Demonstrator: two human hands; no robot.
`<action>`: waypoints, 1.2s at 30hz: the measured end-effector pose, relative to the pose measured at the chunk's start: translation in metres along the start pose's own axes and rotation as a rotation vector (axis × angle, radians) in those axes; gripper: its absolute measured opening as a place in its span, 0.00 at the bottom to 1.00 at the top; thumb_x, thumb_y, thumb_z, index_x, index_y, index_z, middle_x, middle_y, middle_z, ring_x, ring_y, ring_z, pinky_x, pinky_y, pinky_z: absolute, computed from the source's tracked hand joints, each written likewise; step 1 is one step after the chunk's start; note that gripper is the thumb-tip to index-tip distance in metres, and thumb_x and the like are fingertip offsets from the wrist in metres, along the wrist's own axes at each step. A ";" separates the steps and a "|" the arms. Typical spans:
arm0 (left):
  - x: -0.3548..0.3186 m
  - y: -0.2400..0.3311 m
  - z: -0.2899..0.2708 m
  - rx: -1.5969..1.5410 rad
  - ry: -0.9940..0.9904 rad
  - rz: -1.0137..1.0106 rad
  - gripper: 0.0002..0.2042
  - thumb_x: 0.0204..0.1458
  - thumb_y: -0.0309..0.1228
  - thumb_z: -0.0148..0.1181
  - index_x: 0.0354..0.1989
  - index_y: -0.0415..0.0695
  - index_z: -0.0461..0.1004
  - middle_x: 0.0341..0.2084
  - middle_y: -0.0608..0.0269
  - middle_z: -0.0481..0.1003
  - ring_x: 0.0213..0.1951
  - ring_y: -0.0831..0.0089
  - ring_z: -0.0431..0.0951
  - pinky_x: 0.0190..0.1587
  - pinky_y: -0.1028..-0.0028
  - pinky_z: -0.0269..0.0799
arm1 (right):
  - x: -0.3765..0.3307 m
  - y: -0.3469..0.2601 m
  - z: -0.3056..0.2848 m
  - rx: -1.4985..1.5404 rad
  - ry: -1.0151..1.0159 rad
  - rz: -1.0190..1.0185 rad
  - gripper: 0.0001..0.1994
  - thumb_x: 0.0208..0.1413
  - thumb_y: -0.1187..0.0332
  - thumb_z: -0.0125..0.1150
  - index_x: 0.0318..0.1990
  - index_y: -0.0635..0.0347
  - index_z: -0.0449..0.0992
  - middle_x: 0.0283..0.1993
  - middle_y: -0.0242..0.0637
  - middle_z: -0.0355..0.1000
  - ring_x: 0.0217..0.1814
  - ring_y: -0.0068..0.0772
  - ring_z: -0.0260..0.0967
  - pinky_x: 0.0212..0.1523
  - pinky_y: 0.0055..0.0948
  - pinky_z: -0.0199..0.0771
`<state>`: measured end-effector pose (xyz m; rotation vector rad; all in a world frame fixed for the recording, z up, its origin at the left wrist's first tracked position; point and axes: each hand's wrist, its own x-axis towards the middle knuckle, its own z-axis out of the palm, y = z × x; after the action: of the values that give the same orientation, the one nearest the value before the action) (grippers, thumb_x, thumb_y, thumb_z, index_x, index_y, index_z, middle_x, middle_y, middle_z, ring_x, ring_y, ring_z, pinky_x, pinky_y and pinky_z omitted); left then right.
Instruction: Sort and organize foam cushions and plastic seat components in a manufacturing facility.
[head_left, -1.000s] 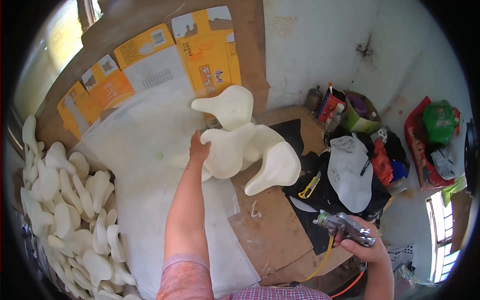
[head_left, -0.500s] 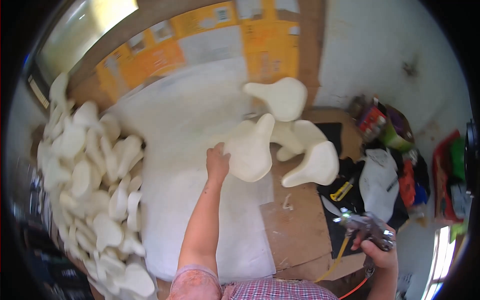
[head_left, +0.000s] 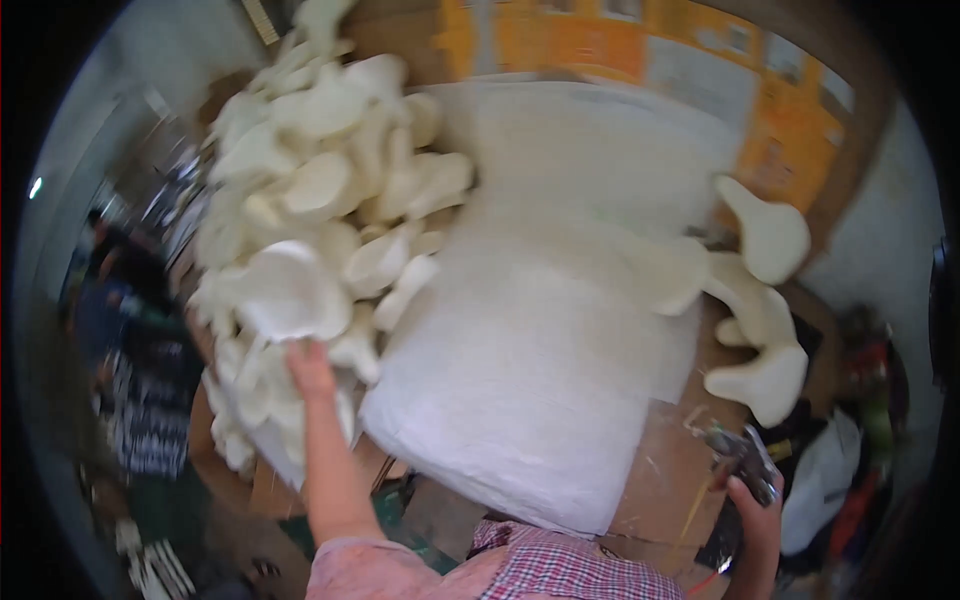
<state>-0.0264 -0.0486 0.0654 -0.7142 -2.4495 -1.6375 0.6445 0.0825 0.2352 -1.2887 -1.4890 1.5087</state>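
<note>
My left hand (head_left: 312, 366) reaches to the pile on the left and grips the near edge of a cream foam bicycle saddle pad (head_left: 288, 292); motion blur softens its fingers. Under and around it lies a heap of similar saddle pads (head_left: 325, 190), piled loosely on one another. At the lower right, my right hand (head_left: 757, 500) is wrapped round a metal spray gun (head_left: 745, 462), apart from the table. A few more pads, among them one at the far right (head_left: 772, 240), lie beyond the white sheet (head_left: 540, 330), some overlapping.
Brown cardboard (head_left: 650, 475) covers the table beside the sheet, and yellow printed cardboard (head_left: 590, 45) lines the back. A thin hose (head_left: 695, 505) hangs from the spray gun. Cluttered items and a white flat piece (head_left: 822, 480) lie at the right. Dark goods (head_left: 150, 400) stand beyond the left edge.
My left hand has left the pad on the sheet and moved to the pile on the left, taking hold of another. The view has turned left. The spray gun stays in my right hand.
</note>
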 end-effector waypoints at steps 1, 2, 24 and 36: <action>0.015 0.001 0.008 -0.260 0.029 0.009 0.30 0.51 0.37 0.56 0.60 0.39 0.52 0.57 0.50 0.54 0.57 0.58 0.57 0.60 0.60 0.53 | 0.007 -0.004 0.007 0.011 0.000 0.019 0.26 0.43 0.66 0.62 0.51 0.69 0.66 0.33 0.35 0.71 0.32 0.22 0.68 0.37 0.21 0.69; 0.019 0.058 0.060 -0.962 0.210 -0.486 0.31 0.51 0.40 0.56 0.60 0.42 0.52 0.58 0.53 0.53 0.57 0.58 0.56 0.57 0.61 0.57 | 0.011 0.001 0.003 -0.001 0.026 0.012 0.25 0.43 0.67 0.62 0.50 0.69 0.66 0.34 0.34 0.70 0.35 0.21 0.67 0.39 0.21 0.69; -0.252 0.313 0.355 -0.301 -0.516 -0.018 0.30 0.40 0.33 0.67 0.51 0.38 0.59 0.45 0.56 0.65 0.43 0.65 0.70 0.40 0.70 0.70 | 0.010 -0.017 -0.059 0.060 0.221 -0.068 0.26 0.46 0.71 0.61 0.53 0.70 0.63 0.33 0.34 0.71 0.35 0.21 0.68 0.37 0.21 0.69; -0.273 0.218 0.313 0.076 -1.562 -0.474 0.34 0.48 0.48 0.57 0.60 0.43 0.56 0.43 0.55 0.69 0.39 0.68 0.71 0.35 0.69 0.69 | -0.032 -0.012 -0.026 -0.128 0.125 0.062 0.25 0.47 0.72 0.63 0.54 0.64 0.64 0.35 0.32 0.70 0.35 0.18 0.66 0.38 0.20 0.67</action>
<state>0.3618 0.2117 0.0267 -2.1151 -3.8242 -1.1011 0.6768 0.0629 0.2562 -1.4885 -1.4967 1.3634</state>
